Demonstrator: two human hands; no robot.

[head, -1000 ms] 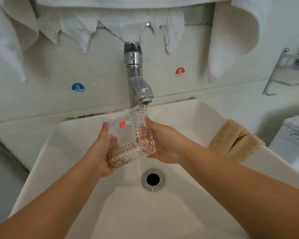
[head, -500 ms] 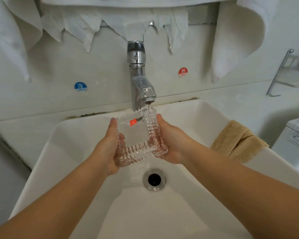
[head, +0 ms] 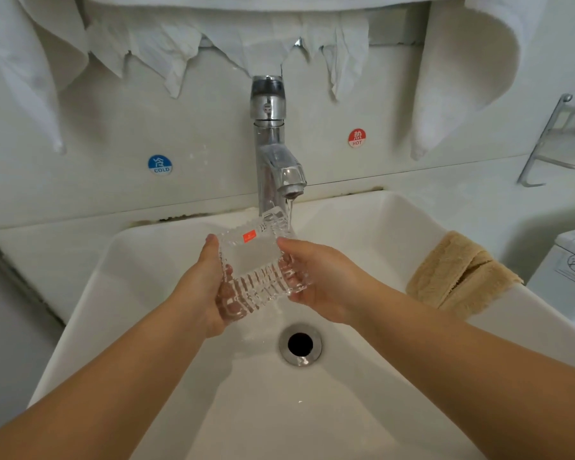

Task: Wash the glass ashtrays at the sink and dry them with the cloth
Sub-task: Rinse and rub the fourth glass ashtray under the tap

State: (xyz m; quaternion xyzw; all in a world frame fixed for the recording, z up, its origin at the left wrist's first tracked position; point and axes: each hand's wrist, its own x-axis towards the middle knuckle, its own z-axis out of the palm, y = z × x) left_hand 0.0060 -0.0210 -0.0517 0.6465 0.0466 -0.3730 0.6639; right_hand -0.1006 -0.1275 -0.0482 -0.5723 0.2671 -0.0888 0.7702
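- We see one white sink [head: 395, 227], a deep rectangular basin, with one round metal drain [head: 300, 344] in its floor, slightly toward the far right of centre.
- Three white towels hang along the top of the wall: one at the left [head: 24, 61], one thin crumpled one in the middle [head: 233, 38], one thick one at the right [head: 462, 78].
- One tan cloth [head: 458, 277] lies folded over the sink's right edge, well apart from our hands.
- One chrome tap [head: 273, 154] stands at the middle of the sink's far edge; a thin stream of water [head: 290, 214] runs from its spout.
- One glass ashtray [head: 259, 267], square, clear, with ribbed cut sides and a small red label [head: 249, 236] near its far edge, is held tilted above the basin, its far right corner touching the stream.
- Our left hand [head: 200, 290] grips the ashtray's left side, thumb along the edge, fingers curled underneath and showing through the glass.
- Our right hand [head: 316, 280] clasps the ashtray's right side, thumb on top of the rim, fingers wrapped below.
- The two hands are apart, with only the ashtray between them.
- Two round stickers sit on the wall: one blue "COLD" [head: 160, 165] left of the tap, one red "HOT" [head: 357, 138] right of it.
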